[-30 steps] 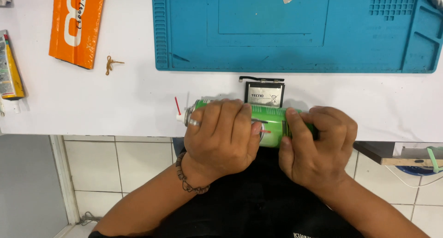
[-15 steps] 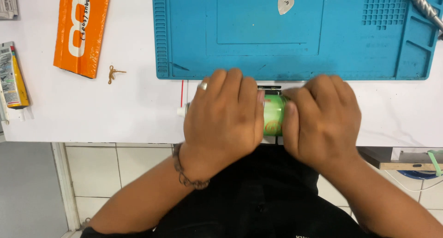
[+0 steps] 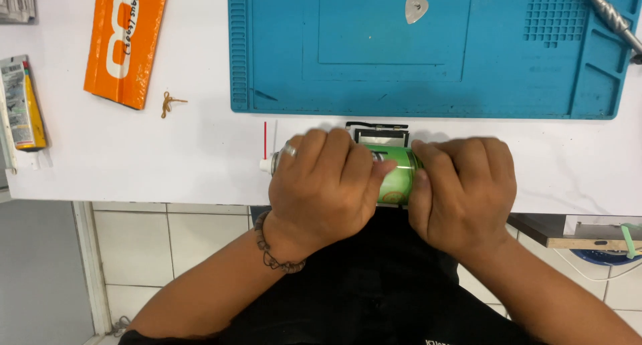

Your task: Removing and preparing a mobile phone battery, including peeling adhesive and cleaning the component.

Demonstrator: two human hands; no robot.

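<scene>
— Head view: what was there, counted?
— One green spray can (image 3: 396, 174), one blue work mat (image 3: 281, 64) at the top, one orange packet (image 3: 127, 41) and one glue tube (image 3: 23, 104) at upper left, and one grey pick (image 3: 416, 8) on the mat.
— And the can?
— It lay sideways at centre frame on the white table (image 3: 134, 164), with a white nozzle and thin red straw (image 3: 265, 140) at its left end. The left hand (image 3: 321, 184) and right hand (image 3: 465, 191) were both wrapped closed around it.
</scene>
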